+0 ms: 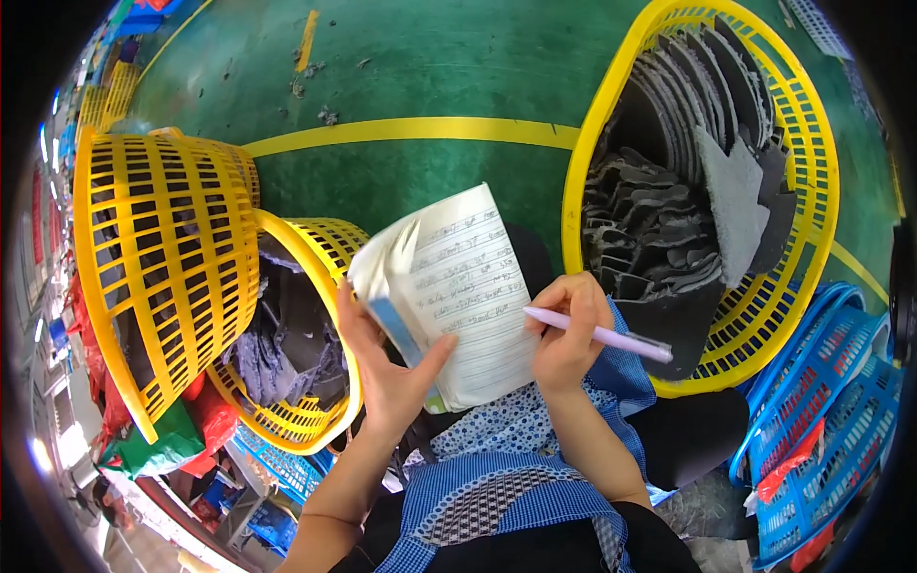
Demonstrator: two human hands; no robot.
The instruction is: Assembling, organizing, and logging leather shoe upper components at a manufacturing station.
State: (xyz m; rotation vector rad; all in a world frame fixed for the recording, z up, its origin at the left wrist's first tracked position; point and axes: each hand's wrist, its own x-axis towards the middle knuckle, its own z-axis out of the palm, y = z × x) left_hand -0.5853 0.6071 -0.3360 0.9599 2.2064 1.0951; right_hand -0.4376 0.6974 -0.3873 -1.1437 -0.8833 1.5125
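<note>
An opened notebook (468,306) with lined, handwritten pages lies tilted in front of me above my lap. My left hand (390,368) grips its left side, the thumb pressed on the page and the fingers behind the cover. Between the fingers of my right hand (570,329) is a light purple pen (611,336), its tip end close to the right edge of the page and its clear end pointing right. The right hand rests against that edge of the notebook.
To the right stands a yellow basket (579,181) of stacked dark grey pieces (659,224). Yellow baskets (172,258) with dark scraps are on the left. Blue baskets (812,382) sit at lower right. A yellow line (420,129) crosses the green floor (430,57).
</note>
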